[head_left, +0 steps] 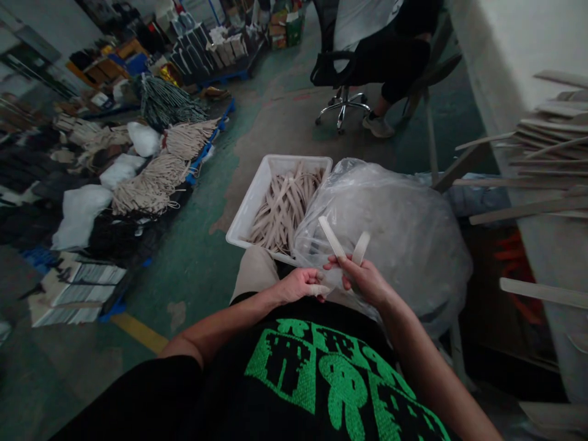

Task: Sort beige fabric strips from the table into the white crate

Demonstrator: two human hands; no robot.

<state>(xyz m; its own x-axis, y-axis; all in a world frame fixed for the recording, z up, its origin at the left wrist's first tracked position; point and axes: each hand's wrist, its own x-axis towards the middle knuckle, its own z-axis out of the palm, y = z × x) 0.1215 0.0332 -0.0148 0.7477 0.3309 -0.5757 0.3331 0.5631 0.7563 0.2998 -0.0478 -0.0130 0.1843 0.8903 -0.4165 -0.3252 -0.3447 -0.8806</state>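
In front of my lap, my right hand (361, 275) is closed round a flat beige strap (331, 237). One end of the strap points up and away, and a second short piece or fold (362, 247) stands up beside it; I cannot tell if they are one strap. Just left of it, my left hand (303, 285) has its fingers curled together. Something pale shows at its fingertips, too small to name. Beyond my hands sits a white plastic bin (248, 208) with many similar straps (287, 205) heaped in it. A large clear plastic bag (390, 226) bulges right beside the bin.
On the right, a table (505, 55) carries stacked strips (551, 147), several jutting over its edge. Someone sits in a black office chair (337, 67) ahead. Along the left, bundled straps (151, 180), white bags (82, 211) and other goods lie on blue pallets (197, 165).
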